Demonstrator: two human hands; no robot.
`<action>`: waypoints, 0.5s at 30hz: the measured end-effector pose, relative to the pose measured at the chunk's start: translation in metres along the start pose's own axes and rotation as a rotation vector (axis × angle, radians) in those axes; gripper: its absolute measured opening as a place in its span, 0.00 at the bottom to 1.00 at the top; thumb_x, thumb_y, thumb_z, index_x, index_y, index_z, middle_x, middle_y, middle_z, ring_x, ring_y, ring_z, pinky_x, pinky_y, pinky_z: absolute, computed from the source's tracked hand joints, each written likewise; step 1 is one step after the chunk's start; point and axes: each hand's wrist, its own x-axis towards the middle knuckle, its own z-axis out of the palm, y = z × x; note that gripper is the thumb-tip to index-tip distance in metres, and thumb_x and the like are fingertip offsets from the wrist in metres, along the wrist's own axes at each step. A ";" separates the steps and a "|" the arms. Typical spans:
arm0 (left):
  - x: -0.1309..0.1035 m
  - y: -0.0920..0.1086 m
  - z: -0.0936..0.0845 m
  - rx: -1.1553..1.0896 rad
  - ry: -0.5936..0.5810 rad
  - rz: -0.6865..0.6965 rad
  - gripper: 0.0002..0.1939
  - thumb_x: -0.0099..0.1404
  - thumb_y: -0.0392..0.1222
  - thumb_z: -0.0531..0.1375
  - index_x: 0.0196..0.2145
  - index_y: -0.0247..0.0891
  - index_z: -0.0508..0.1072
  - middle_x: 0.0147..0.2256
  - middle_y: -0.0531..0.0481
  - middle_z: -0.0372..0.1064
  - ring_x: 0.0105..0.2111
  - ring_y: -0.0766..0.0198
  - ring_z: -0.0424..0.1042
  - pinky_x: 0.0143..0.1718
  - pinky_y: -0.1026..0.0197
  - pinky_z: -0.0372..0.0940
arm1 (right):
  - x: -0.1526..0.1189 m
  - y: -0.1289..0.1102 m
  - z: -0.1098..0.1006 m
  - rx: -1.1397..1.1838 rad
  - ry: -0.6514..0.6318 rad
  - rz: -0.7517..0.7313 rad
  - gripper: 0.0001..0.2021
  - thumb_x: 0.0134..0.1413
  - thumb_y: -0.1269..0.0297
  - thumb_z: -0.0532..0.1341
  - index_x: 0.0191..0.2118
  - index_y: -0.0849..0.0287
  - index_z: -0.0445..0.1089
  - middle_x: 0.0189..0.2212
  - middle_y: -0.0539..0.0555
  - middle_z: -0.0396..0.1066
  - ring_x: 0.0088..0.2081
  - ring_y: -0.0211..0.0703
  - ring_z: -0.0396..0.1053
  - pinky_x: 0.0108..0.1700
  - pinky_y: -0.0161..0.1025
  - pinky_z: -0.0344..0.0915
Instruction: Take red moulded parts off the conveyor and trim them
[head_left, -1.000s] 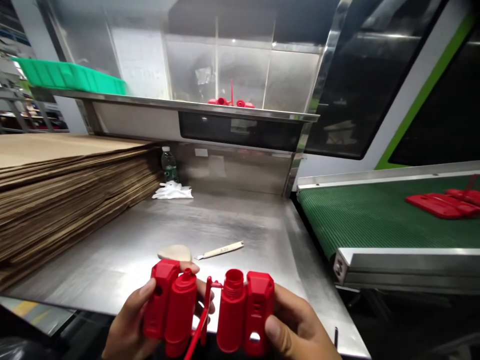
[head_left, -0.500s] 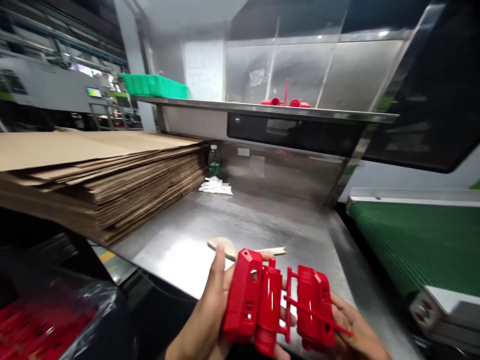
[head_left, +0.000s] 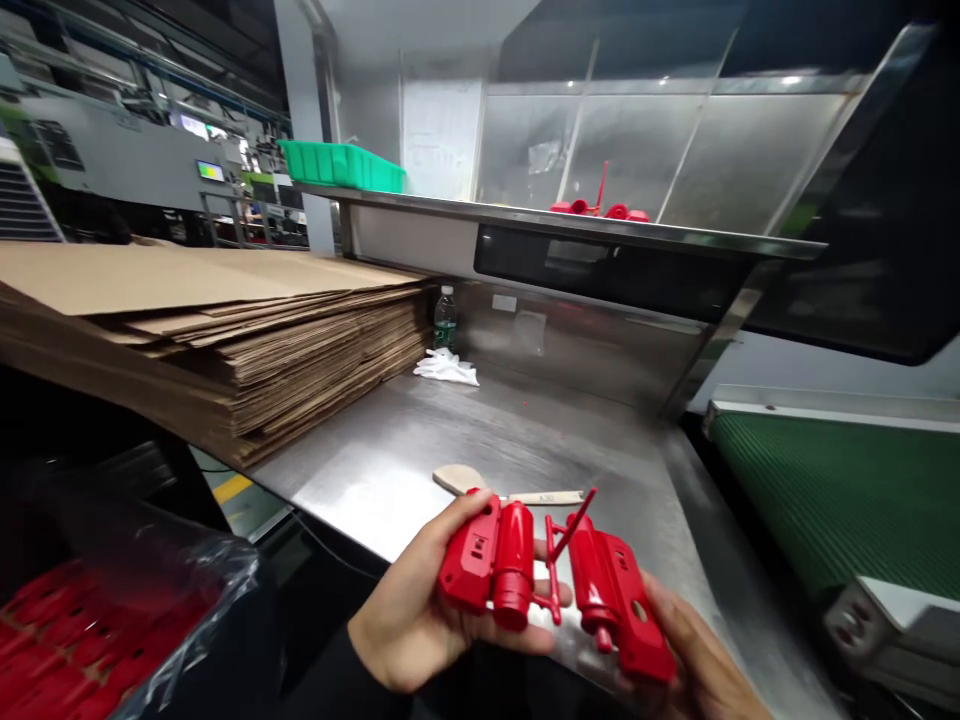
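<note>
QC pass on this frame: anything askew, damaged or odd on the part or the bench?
No visible damage. The red moulded part, two halves joined by thin runners, sits tilted between the left hand and right hand. Crumpled white gloves lie loose by the water bottle, and a small knife lies unsheathed on the steel bench.

Head cam, looks fwd/down over steel table [head_left: 420, 450], hands close below.

Red plastic moulding [head_left: 551, 585] — two boxy shells w/ round necked barrels, joined in the middle by a thin sprue that sticks up. Held over the front edge of the steel bench [head_left: 480, 440], necks toward the viewer — right half tilted lower.
</note>
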 end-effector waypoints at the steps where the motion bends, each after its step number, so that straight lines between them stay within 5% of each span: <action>1: 0.000 0.001 -0.003 -0.003 0.014 -0.003 0.26 0.70 0.54 0.54 0.48 0.23 0.74 0.46 0.30 0.74 0.43 0.39 0.76 0.29 0.49 0.77 | 0.000 0.000 -0.001 -0.039 -0.072 -0.018 0.23 0.48 0.53 0.71 0.48 0.56 0.70 0.36 0.55 0.78 0.30 0.42 0.75 0.29 0.34 0.72; 3: 0.000 0.003 -0.006 -0.026 0.033 -0.009 0.25 0.69 0.51 0.56 0.48 0.22 0.73 0.45 0.29 0.74 0.40 0.39 0.77 0.25 0.51 0.77 | 0.000 -0.001 -0.006 -0.199 -0.133 -0.059 0.26 0.50 0.54 0.70 0.53 0.56 0.67 0.39 0.58 0.78 0.34 0.44 0.76 0.34 0.37 0.72; 5: -0.002 0.004 -0.007 -0.080 0.027 -0.043 0.21 0.66 0.46 0.59 0.46 0.22 0.73 0.43 0.28 0.75 0.37 0.37 0.77 0.21 0.54 0.75 | 0.000 -0.002 -0.012 -0.515 -0.035 -0.265 0.20 0.53 0.55 0.68 0.50 0.52 0.69 0.44 0.56 0.77 0.43 0.48 0.75 0.44 0.42 0.71; 7: -0.004 0.006 -0.006 -0.149 0.009 -0.095 0.14 0.61 0.37 0.61 0.42 0.23 0.73 0.40 0.29 0.76 0.37 0.37 0.78 0.21 0.57 0.75 | -0.002 -0.005 -0.018 -0.889 0.066 -0.716 0.07 0.60 0.59 0.62 0.44 0.47 0.72 0.49 0.52 0.74 0.52 0.50 0.69 0.55 0.48 0.65; 9: -0.005 0.006 -0.006 -0.196 0.027 -0.124 0.11 0.56 0.30 0.62 0.38 0.26 0.72 0.39 0.30 0.76 0.37 0.37 0.78 0.20 0.59 0.75 | -0.002 -0.008 -0.024 -1.104 0.106 -1.159 0.10 0.63 0.68 0.56 0.40 0.45 0.72 0.52 0.48 0.72 0.56 0.50 0.65 0.59 0.52 0.58; 10: -0.005 0.005 -0.006 -0.201 0.054 -0.119 0.11 0.54 0.29 0.62 0.38 0.28 0.72 0.38 0.31 0.77 0.37 0.36 0.78 0.20 0.59 0.74 | -0.002 -0.010 -0.026 -1.141 0.166 -1.262 0.12 0.62 0.70 0.55 0.40 0.44 0.72 0.51 0.48 0.72 0.56 0.51 0.65 0.58 0.53 0.57; 12: -0.003 0.001 -0.008 -0.186 0.126 -0.046 0.13 0.55 0.31 0.63 0.40 0.29 0.72 0.38 0.32 0.77 0.36 0.35 0.78 0.19 0.58 0.74 | 0.002 -0.011 -0.032 -1.073 0.385 -1.123 0.10 0.61 0.64 0.58 0.47 0.43 0.69 0.51 0.50 0.72 0.55 0.52 0.65 0.57 0.52 0.58; 15: 0.002 -0.008 -0.010 -0.095 0.228 0.145 0.14 0.58 0.37 0.65 0.42 0.30 0.72 0.38 0.35 0.77 0.36 0.36 0.78 0.26 0.53 0.76 | 0.017 -0.007 -0.045 -0.830 0.457 -0.529 0.31 0.57 0.44 0.59 0.62 0.50 0.52 0.48 0.57 0.73 0.49 0.55 0.71 0.53 0.52 0.64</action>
